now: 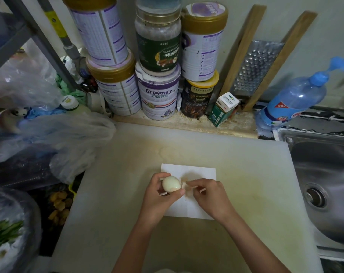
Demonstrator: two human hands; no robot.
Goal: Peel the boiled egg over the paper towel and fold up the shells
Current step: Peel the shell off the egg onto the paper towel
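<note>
Kitchen corner, pale wall behind: stacked cylindrical tins with gold lids and purple-and-white labels (119,91) stand along the back ledge, with a clear plastic jar bearing a dark green label (158,50) among them. A wood-framed metal grater (255,67) leans on the wall to their right, a small green-and-white carton (224,109) at its foot. A translucent blue pump bottle (293,99) stands tilted at the corner of the stainless steel sink (324,174). Crumpled clear plastic bags (59,134) occupy the left side.

A large white cutting board (236,164) (stained yellowish at its centre) covers the table. A white rectangular paper towel (198,171) lies flat on the board.

The left hand (159,198) grips the boiled egg (171,184), fingers and thumb curled round it, directly above the towel. The exposed surface of the egg is smooth and white. The right hand (210,194) pinches a pale brown shell fragment (185,185) between thumb and forefinger, just beside the right end of the egg. Whether the fragment is still attached to the egg cannot be determined.
</note>
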